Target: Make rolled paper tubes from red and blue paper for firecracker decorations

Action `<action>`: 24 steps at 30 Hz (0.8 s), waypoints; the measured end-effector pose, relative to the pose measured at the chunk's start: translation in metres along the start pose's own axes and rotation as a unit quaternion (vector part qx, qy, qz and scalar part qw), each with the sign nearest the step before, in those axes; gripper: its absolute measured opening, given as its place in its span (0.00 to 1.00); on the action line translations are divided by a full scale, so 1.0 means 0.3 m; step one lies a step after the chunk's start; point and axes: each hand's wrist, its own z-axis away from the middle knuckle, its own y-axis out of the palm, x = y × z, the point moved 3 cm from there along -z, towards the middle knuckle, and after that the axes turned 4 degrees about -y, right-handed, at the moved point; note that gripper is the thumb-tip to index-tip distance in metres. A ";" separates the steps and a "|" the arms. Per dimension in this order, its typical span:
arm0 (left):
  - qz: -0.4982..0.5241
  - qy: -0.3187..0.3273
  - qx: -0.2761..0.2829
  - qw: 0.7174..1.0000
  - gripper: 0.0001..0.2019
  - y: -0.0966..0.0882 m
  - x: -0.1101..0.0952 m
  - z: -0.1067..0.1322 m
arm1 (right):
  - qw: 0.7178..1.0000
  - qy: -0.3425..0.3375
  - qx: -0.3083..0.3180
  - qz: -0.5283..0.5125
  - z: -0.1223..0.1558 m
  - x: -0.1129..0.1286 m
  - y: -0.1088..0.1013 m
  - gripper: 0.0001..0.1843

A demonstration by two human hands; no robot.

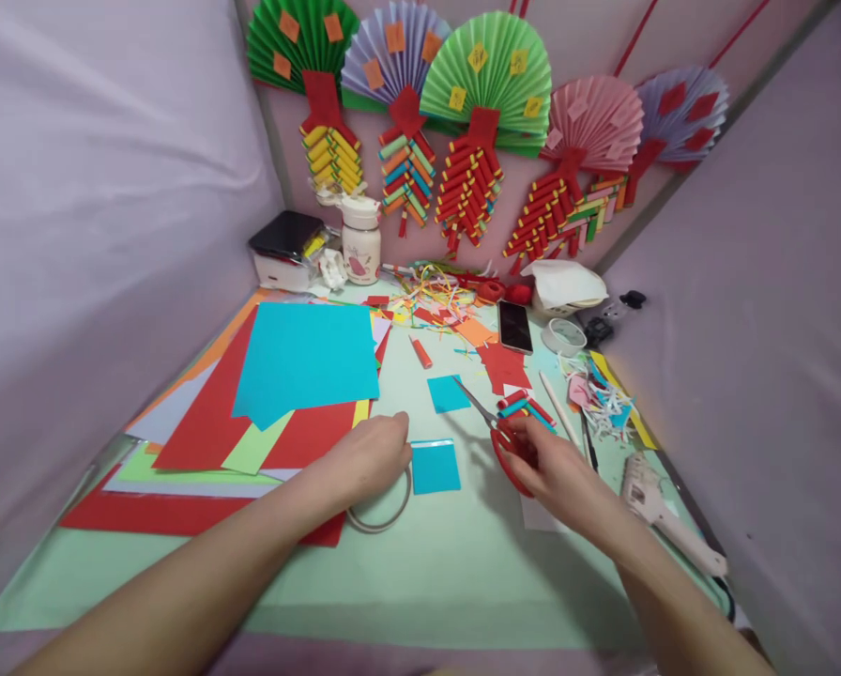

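My left hand (374, 460), fingers closed, grips a roll of tape (382, 528) at the front edge of the paper stack. Right beside it lies a small blue paper square (435, 468) with a pale shiny strip along its top edge. Behind this is a second blue paper square (447, 394). My right hand (548, 465) holds scissors (511, 458) by their red handles, above the table. Their blades point up and left towards the second square. Small red and blue paper rolls (526, 411) lie just beyond the right hand.
Large coloured sheets, blue on top (308, 361), are stacked at left. A phone (514, 327), another tape roll (563, 336) and paper scraps (435, 296) lie behind. A glue gun (670, 516) is at right. A bottle (360, 246) stands by the wall, below paper fans (487, 80).
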 end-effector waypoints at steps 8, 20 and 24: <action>-0.015 0.014 0.003 1.000 0.11 0.000 -0.002 -0.010 | 0.994 -0.084 -0.031 0.069 0.144 0.062 0.094 0.16; -0.014 -0.006 0.025 1.000 0.14 -0.004 -0.019 -0.009 | 0.986 -0.100 -0.041 0.126 0.119 0.084 0.131 0.11; -0.013 -0.008 0.029 0.999 0.13 -0.005 -0.023 -0.010 | 0.985 -0.107 -0.037 0.127 0.110 0.089 0.133 0.11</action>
